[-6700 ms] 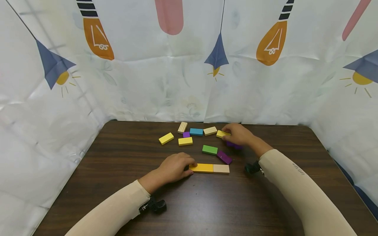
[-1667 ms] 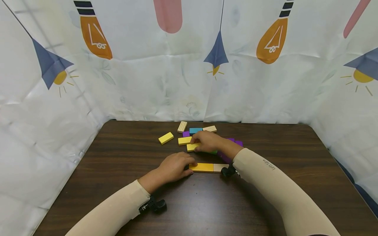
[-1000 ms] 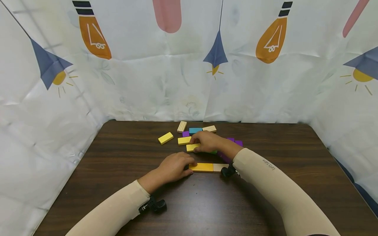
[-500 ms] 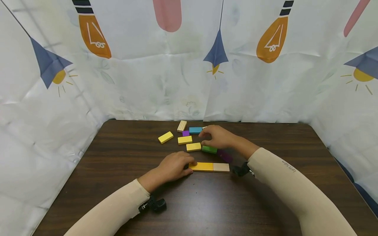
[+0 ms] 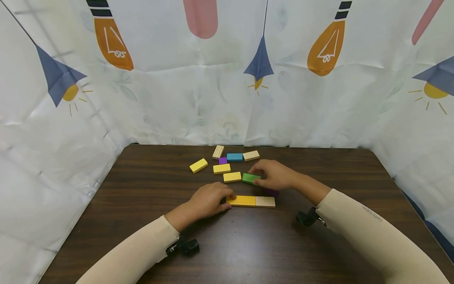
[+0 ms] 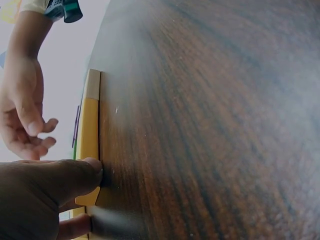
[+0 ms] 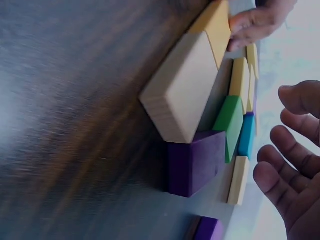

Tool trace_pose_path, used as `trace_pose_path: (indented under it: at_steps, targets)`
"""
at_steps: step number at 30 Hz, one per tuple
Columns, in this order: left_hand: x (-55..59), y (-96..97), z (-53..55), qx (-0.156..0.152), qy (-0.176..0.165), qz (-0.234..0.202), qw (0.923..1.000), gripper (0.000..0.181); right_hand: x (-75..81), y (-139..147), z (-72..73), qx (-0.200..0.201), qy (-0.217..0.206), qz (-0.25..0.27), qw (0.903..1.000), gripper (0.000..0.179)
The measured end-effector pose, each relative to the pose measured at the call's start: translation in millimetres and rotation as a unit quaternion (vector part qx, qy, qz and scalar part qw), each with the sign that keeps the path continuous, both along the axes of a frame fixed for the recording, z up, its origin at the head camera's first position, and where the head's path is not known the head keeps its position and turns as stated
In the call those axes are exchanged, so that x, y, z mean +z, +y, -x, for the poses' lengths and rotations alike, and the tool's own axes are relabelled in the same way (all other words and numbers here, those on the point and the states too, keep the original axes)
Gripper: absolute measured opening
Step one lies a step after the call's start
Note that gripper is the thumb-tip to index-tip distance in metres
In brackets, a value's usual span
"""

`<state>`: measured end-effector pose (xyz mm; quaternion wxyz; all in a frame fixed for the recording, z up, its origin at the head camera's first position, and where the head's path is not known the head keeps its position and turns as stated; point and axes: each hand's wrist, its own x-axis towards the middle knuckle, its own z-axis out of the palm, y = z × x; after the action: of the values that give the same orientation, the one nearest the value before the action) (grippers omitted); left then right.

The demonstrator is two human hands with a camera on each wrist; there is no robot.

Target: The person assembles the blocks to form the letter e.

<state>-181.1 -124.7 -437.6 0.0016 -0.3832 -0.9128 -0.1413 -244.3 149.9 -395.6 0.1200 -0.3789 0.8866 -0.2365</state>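
My left hand (image 5: 209, 201) pinches the left end of an orange-yellow block (image 5: 244, 201), which lies end to end with a plain wooden block (image 5: 265, 202). In the left wrist view its thumb presses along the block's near side. My right hand (image 5: 278, 175) hovers over the right end of a green block (image 5: 247, 178), fingers loosely bent. The right wrist view shows those fingers (image 7: 287, 150) apart from the blocks, holding nothing. Just left of the green block lies a yellow block (image 5: 232, 177). A dark purple block (image 7: 200, 162) is mostly covered by my right hand in the head view.
Behind lie two more yellow blocks, one (image 5: 221, 169) nearer the middle and one (image 5: 198, 165) to the left. Farther back are a small purple block (image 5: 222, 160), a blue block (image 5: 235, 157) and two plain wooden ones (image 5: 251, 155). A printed curtain (image 5: 159, 102) hangs behind the table.
My right hand carried a yellow block from the back right to beside the green one, let go of it, and moved right. My left hand has stayed on the orange-yellow block.
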Motion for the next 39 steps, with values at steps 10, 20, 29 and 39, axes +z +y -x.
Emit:
trace_pose_path:
  at_steps: [10, 20, 29, 39]
  targets:
    - [-0.2, 0.5, -0.8, 0.002, 0.009, -0.006, 0.9999, 0.021, -9.9, 15.5, -25.9, 0.021, -0.009, 0.037, 0.999, 0.03]
    - [-0.8, 0.5, -1.4, 0.005, 0.006, -0.007, 0.9999, 0.021, -19.4, 18.3, -43.4, 0.033, -0.021, 0.042, 0.9984, 0.025]
    - [-0.3, 0.2, -0.6, 0.005, 0.008, -0.006, 0.9999, 0.021, -24.4, 18.4, -50.3, 0.035, -0.027, 0.019, 0.9988, 0.029]
    - [-1.3, 0.8, -1.8, -0.001, 0.026, -0.002, 0.9997, 0.02, -29.8, 16.0, -55.5, 0.052, 0.012, -0.035, 0.998, 0.034]
